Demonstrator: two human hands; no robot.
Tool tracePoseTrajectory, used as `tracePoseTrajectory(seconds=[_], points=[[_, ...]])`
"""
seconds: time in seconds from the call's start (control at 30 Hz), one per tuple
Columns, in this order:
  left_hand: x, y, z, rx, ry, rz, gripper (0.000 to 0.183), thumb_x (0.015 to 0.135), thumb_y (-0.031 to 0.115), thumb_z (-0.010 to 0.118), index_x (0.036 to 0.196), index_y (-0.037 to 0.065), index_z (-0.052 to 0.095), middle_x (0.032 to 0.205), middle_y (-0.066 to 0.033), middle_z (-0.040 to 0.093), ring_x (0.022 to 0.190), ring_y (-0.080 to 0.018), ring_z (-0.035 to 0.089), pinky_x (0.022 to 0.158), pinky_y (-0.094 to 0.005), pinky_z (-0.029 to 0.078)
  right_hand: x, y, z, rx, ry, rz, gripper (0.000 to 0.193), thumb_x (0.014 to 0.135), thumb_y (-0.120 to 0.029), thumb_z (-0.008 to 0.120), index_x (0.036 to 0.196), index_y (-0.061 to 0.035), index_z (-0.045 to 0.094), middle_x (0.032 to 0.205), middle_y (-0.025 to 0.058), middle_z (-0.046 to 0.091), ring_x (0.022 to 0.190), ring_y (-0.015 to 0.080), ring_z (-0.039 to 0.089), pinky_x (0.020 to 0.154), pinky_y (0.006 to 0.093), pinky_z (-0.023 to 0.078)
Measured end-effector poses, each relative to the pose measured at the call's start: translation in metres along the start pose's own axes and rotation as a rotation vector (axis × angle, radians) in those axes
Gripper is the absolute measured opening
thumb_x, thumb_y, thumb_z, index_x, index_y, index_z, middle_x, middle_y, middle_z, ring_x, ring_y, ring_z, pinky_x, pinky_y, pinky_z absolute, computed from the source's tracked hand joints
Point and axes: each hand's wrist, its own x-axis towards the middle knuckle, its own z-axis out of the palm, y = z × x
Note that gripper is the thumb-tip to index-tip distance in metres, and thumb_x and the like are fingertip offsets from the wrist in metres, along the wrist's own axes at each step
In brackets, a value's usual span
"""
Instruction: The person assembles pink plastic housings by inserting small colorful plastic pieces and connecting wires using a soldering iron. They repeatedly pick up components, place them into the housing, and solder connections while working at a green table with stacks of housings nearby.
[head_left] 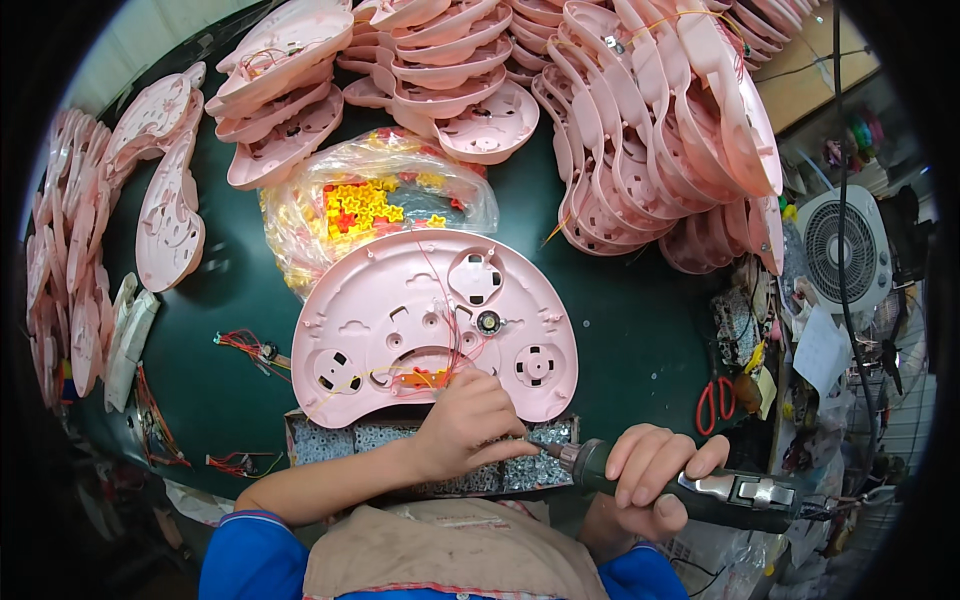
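Pink shell [340, 290] sits mid-worktop [635, 345], open face up, curved-in edge toward the person. Orange board [418, 379] near that edge, thin red and yellow wires [453, 335] looping across the middle, small round black part [488, 321] just right of them.

Left hand [470, 424] at the shell's near edge, fingers mostly curled, one pointing right at the driver bit. Can't tell if it's pinching anything. It blocks the view of the shell edge and the board's right end.

Right hand [645, 475] wrapped round a dark power screwdriver [735, 497], bit pointing left, just beside the left hand's fingers and clear of the shell.

Obstructions: tray [290, 438] of small metal parts is tight under the shell's near edge; left forearm crosses it. Clear bag [285, 235] of yellow and red star pieces [365, 205] butts up behind the shell. Wire bundles [247, 345] lie left of it.

Far side hemmed in by stacked pink housings [640, 130], more piled at far left. Right edge: red-handled scissors [714, 404], then a grey fan [845, 245] beyond, dark cable [841, 190] hanging in front of it.
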Motion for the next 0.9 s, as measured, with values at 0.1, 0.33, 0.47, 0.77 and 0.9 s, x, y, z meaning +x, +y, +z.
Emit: tracePoseTrajectory(seconds=[0.1,0.33,0.47,0.77,0.9], points=[[0.003,-0.001,-0.002,-0.218,0.010,-0.046,0.024,0.079,0.026,0.090,0.083,0.010,0.072,0.079,-0.0007,0.063,0.077,-0.0202,0.059,0.076,-0.0355,0.043,0.001,-0.002,0.002,0.032,0.021,-0.039,0.040,0.085,-0.005,0.072,0.114,-0.0095,0.046,0.071,0.0060,0.066,0.052,0.0168,0.062,0.059,0.0342,0.058],[0.002,-0.009,-0.015,-0.188,0.213,0.086,0.028,0.076,0.021,0.091,0.094,0.006,0.075,0.085,-0.0035,0.068,0.080,-0.0233,0.062,0.075,-0.0369,0.046,0.009,0.012,0.021,0.101,0.099,-0.112,0.037,0.092,-0.012,0.071,0.117,-0.0096,0.044,0.073,0.0030,0.062,0.055,0.0142,0.059,0.061,0.0333,0.055],[0.014,-0.018,-0.037,0.241,0.241,0.058,0.040,0.076,0.025,0.089,0.106,0.003,0.073,0.097,-0.0079,0.070,0.090,-0.0257,0.063,0.080,-0.0407,0.049,0.026,0.044,0.030,0.031,0.081,-0.102,0.039,0.085,-0.002,0.067,0.115,-0.0100,0.043,0.070,0.0053,0.056,0.054,0.0174,0.054,0.062,0.0376,0.053],[0.005,-0.063,-0.050,0.288,0.057,-0.271,0.044,0.073,0.038,0.090,0.100,0.008,0.073,0.102,-0.0074,0.063,0.099,-0.0284,0.059,0.086,-0.0407,0.048,0.052,0.118,0.031,-0.217,-0.097,-0.008,0.032,0.086,0.001,0.055,0.115,-0.0052,0.042,0.071,0.0092,0.053,0.056,0.0179,0.051,0.065,0.0375,0.055],[0.003,-0.063,-0.052,0.252,0.024,-0.303,0.047,0.075,0.039,0.088,0.107,0.008,0.073,0.105,-0.0088,0.064,0.099,-0.0298,0.059,0.088,-0.0416,0.048,0.047,0.132,0.027,-0.221,-0.115,0.047,0.032,0.088,0.004,0.057,0.114,-0.0052,0.041,0.072,0.0092,0.055,0.058,0.0178,0.056,0.066,0.0379,0.057]])
